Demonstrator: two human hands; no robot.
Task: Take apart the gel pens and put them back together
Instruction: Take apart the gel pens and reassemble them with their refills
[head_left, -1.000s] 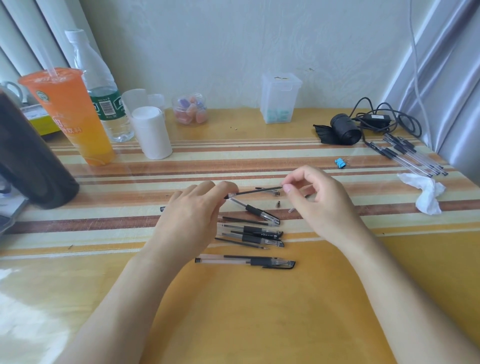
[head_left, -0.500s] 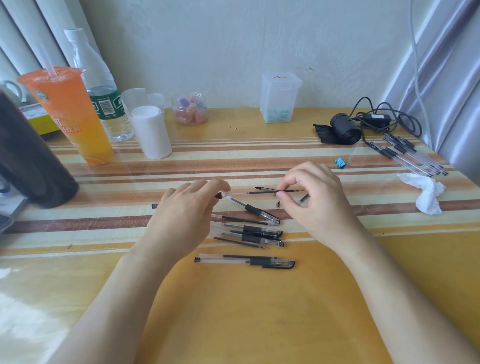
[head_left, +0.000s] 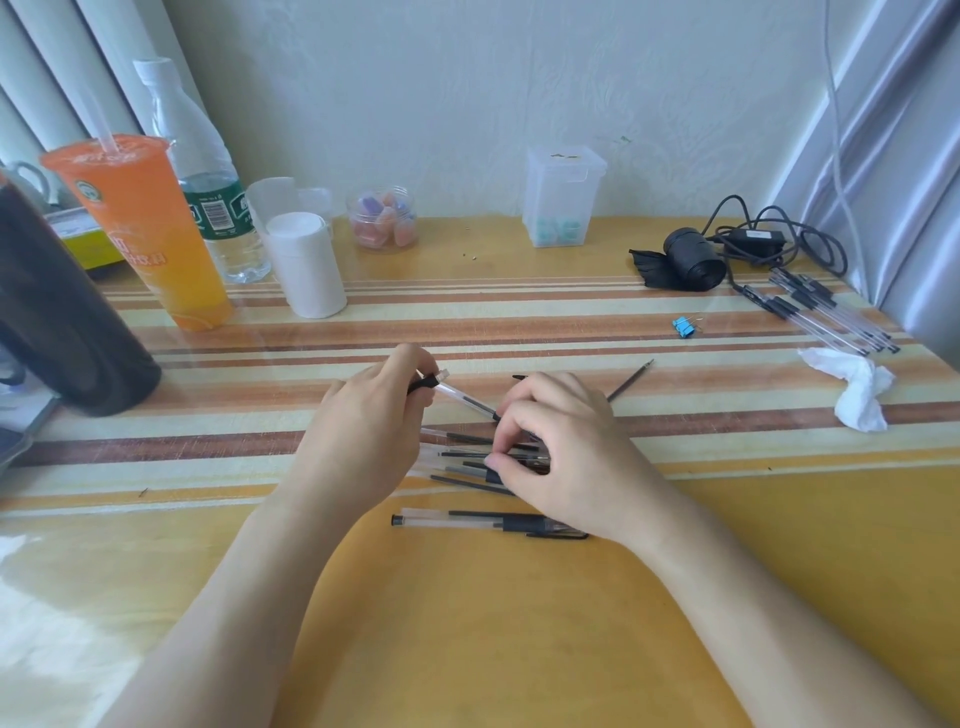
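a person's two bare hands work over a cluster of gel pens (head_left: 483, 457) on a striped yellow table (head_left: 519, 623); the left hand (head_left: 363, 441) pinches the black end of a clear pen barrel (head_left: 457, 397) between thumb and fingers, the barrel slanting down toward the right hand (head_left: 561, 457); the right hand is curled, its fingertips (head_left: 493, 461) pressed together on a black grip part in the pile, though what exactly it grasps is too hidden to tell; one whole pen (head_left: 488, 522) lies just in front of the pile, nearer the camera; a loose black refill (head_left: 631, 379) lies beyond the right hand; more pens (head_left: 826, 317) rest well apart at the table's right edge, near a crumpled tissue (head_left: 857, 395) and a blue binder clip (head_left: 684, 327); an orange drink cup (head_left: 145, 234), a water bottle (head_left: 208, 182) and a white cup (head_left: 306, 265) stand at the back left.
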